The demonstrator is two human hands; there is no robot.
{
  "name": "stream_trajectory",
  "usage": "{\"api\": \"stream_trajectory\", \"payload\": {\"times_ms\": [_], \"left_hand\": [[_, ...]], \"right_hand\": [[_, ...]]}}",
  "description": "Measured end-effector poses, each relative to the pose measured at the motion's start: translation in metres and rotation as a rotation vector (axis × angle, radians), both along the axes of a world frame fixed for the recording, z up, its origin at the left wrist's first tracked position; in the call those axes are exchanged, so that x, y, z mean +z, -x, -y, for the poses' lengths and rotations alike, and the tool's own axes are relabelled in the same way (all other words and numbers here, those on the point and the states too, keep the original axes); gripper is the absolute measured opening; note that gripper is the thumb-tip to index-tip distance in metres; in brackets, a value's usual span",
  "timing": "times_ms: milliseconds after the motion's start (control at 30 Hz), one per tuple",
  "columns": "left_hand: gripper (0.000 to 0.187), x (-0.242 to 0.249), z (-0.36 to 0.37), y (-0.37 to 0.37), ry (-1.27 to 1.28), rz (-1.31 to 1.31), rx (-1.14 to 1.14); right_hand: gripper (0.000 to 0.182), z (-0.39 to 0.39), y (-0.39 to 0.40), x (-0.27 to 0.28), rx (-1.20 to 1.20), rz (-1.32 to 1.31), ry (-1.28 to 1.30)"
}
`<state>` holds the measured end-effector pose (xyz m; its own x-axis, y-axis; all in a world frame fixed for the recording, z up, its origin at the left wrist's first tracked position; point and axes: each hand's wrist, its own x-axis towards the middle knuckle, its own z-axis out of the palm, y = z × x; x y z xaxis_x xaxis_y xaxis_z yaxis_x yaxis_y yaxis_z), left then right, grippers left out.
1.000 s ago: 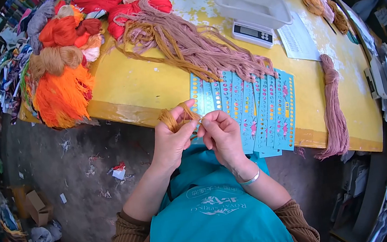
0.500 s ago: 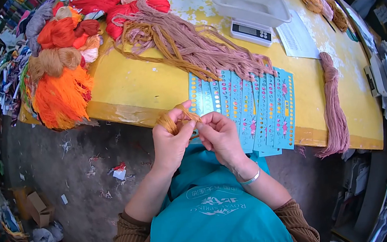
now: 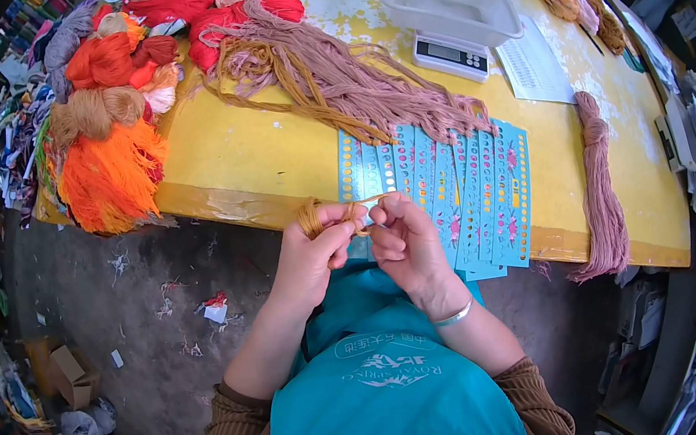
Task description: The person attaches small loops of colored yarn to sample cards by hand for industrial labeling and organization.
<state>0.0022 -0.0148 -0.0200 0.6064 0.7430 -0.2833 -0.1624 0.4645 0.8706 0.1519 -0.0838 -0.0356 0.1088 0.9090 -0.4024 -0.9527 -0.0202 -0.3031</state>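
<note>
Golden-brown yarn [image 3: 310, 220] is looped over the fingers of my left hand [image 3: 310, 254], which is closed on it in front of the table edge. My right hand [image 3: 413, 248] pinches a strand of the same yarn a little to the right, and a short stretch runs between the two hands. Just beyond them, several blue punched cards [image 3: 438, 196] with rows of coloured holes lie overlapping at the table's edge. A long bundle of mauve yarn [image 3: 347, 84] rests partly over the cards' far ends, with golden-brown strands [image 3: 293, 83] among it.
On the yellow table [image 3: 242, 161], red, orange and tan skeins [image 3: 104, 60] pile at the left. A clear plastic tub [image 3: 450, 3] sits on a digital scale [image 3: 450, 58], beside a printed sheet [image 3: 536, 66]. A mauve skein [image 3: 600, 191] hangs over the right front edge.
My right hand has moved slightly right and away from the left, drawing the strand out between them. The left hand has shifted a little, still holding the yarn.
</note>
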Motion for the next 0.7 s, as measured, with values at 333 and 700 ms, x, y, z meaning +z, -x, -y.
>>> {"api": "stream_trajectory", "payload": {"times_ms": [333,700], "left_hand": [[0.032,0.003,0.005,-0.009,0.182,0.327,0.051],[0.034,0.005,0.006,-0.011,0.173,0.316,0.03]], "right_hand": [[0.012,0.0,0.006,0.001,0.112,0.36,-0.048],[0.005,0.0,0.015,0.004,0.085,0.581,-0.03]]}}
